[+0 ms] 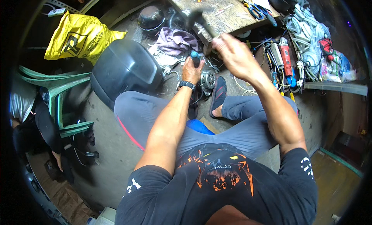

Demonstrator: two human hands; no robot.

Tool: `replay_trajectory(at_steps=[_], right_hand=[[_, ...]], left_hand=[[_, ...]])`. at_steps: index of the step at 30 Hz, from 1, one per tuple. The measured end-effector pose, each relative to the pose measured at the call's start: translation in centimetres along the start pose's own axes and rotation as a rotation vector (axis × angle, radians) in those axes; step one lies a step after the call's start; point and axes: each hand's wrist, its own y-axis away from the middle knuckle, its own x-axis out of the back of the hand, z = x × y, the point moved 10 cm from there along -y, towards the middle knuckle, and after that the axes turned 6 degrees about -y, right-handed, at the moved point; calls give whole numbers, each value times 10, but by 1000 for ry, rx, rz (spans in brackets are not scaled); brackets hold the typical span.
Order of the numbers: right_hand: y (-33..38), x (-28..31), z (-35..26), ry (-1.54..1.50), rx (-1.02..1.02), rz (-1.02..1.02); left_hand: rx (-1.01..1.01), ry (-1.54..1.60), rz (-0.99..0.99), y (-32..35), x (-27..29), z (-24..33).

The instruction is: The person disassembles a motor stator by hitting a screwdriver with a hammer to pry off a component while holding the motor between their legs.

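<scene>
Our left hand clamps a teal-handled tool over a metal motor on the floor | right hand grips a blurred hammer | tool tip hidden.

The small motor sits on the floor between the person's knees, just beside a sandalled foot; the left hand is over it, the right hand above and to its right; the counter lies beyond, scissors on it; a helmet-like shell stands left, a bag behind that; a chair is farther left.
</scene>
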Motion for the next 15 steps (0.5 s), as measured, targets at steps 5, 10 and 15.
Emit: replay_trajectory(at_steps=[5,10,15], right_hand=[[31,14,-58,-70,403,267],[16,-31,47,157,-133,-187],[13,35,-41,-111,100,209]], left_hand=[[21,21,17,3,3,4],[55,58,-81,1,-3,-3],[198,-15,-48,-1,7,-23]])
